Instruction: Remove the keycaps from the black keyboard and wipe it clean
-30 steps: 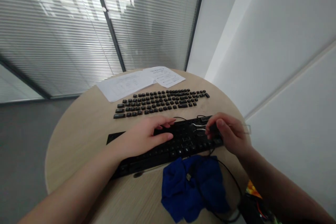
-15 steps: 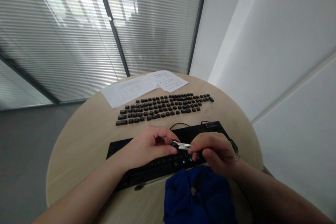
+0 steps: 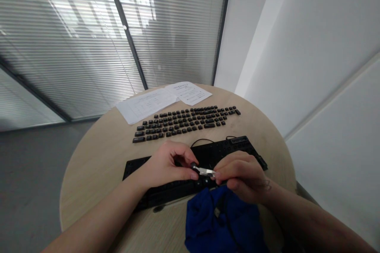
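Above the keyboard [image 3: 166, 197], my left hand [image 3: 170, 166] is closed, pinching a small black keycap [image 3: 194, 165] between thumb and forefinger. My right hand [image 3: 242, 172] is closed too, its fingertips gripping a small silver metal tool [image 3: 204, 171] whose exact kind I cannot make out. The left end of that tool reaches the keycap at my left fingertips. Both hands hide parts of the black keyboard, which lies slightly slanted on the table. Several loose black keycaps [image 3: 209, 125] lie in rows beyond it.
White printed sheets [image 3: 145, 104] lie at the far side of the round wooden table [image 3: 97, 158]. A blue cloth [image 3: 202, 221] lies close to me, a black cable with a USB plug [image 3: 218, 210] on it. A white wall [image 3: 326, 67] rises at the right.
The two metal arms of the tool showed apart before; now they appear close together. The tool has tilted slightly, its right end lower. My left hand stays nearly in place.
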A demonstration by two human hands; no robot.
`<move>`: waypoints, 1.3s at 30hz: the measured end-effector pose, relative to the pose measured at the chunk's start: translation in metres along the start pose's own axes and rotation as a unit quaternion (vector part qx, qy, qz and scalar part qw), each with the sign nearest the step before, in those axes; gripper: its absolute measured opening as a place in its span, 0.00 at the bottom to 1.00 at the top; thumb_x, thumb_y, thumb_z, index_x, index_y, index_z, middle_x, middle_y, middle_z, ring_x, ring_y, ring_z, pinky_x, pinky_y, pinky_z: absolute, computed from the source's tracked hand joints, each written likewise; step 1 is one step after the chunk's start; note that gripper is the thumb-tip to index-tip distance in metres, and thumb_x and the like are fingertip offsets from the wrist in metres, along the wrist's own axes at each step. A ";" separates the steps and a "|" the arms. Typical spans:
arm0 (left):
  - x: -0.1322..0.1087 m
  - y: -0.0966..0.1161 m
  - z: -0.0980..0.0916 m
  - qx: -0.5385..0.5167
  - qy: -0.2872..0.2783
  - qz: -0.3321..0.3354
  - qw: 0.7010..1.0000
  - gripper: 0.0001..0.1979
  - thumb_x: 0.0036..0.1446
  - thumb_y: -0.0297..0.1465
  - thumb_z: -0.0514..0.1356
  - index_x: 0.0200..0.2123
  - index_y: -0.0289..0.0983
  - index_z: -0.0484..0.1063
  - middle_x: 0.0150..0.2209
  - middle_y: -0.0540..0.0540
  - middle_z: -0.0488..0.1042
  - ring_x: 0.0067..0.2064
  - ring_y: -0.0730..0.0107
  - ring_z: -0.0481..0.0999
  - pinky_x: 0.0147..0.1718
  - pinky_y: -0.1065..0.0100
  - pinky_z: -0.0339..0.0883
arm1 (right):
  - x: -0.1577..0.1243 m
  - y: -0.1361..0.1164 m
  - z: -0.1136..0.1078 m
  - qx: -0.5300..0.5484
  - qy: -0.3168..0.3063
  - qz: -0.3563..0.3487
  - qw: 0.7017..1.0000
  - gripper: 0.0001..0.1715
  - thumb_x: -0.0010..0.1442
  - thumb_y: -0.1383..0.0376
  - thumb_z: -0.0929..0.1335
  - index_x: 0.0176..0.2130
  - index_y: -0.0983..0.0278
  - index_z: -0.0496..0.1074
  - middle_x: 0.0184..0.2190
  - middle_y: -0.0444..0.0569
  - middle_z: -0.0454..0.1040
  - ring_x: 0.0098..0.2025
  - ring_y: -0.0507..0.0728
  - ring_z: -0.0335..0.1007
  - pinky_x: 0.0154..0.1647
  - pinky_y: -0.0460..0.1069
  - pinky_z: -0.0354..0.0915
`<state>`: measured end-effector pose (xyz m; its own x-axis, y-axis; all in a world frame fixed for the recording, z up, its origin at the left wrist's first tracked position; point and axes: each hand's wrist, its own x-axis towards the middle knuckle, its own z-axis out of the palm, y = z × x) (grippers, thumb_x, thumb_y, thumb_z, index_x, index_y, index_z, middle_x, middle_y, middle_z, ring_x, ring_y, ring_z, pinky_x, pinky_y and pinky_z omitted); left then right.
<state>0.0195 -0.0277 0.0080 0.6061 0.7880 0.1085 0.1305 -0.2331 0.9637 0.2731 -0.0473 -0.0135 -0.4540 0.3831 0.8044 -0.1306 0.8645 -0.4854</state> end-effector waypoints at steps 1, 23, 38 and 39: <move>0.000 0.000 -0.001 0.007 0.000 0.003 1.000 0.12 0.48 0.34 0.77 0.31 0.35 0.80 0.31 0.47 0.83 0.31 0.70 0.81 0.31 0.71 0.76 | 0.000 0.000 0.001 -0.004 0.003 -0.002 1.000 0.12 0.75 0.58 0.67 0.49 0.60 0.79 0.32 0.48 0.83 0.31 0.54 0.82 0.31 0.46 0.77; 0.001 -0.006 -0.011 0.117 0.072 0.031 0.990 0.11 0.60 0.35 0.69 0.44 0.37 0.82 0.31 0.51 0.75 0.31 0.73 0.75 0.31 0.71 0.70 | -0.013 0.007 -0.017 -0.205 0.117 0.018 0.972 0.26 0.78 0.53 0.58 0.41 0.58 0.79 0.40 0.55 0.78 0.44 0.63 0.78 0.45 0.60 0.74; 0.005 -0.007 0.001 -0.020 -0.071 -0.109 0.991 0.14 0.64 0.38 0.64 0.47 0.36 0.80 0.29 0.54 0.71 0.24 0.79 0.70 0.24 0.75 0.68 | -0.008 0.023 0.007 -0.343 -0.046 -0.011 0.938 0.12 0.74 0.63 0.69 0.55 0.62 0.77 0.33 0.47 0.80 0.32 0.53 0.76 0.31 0.48 0.70; 0.005 -0.007 0.002 -0.019 -0.078 -0.111 0.991 0.14 0.64 0.38 0.64 0.47 0.36 0.80 0.30 0.54 0.72 0.25 0.78 0.69 0.24 0.75 0.68 | -0.009 0.023 0.008 -0.341 -0.047 -0.011 0.939 0.12 0.74 0.63 0.69 0.54 0.61 0.77 0.33 0.46 0.80 0.32 0.53 0.76 0.31 0.48 0.70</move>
<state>0.0231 -0.0236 0.0016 0.6792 0.7198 -0.1434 0.2464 -0.0396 0.9684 0.2672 -0.0329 -0.0347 -0.5377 0.3598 0.7625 0.4393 0.8914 -0.1109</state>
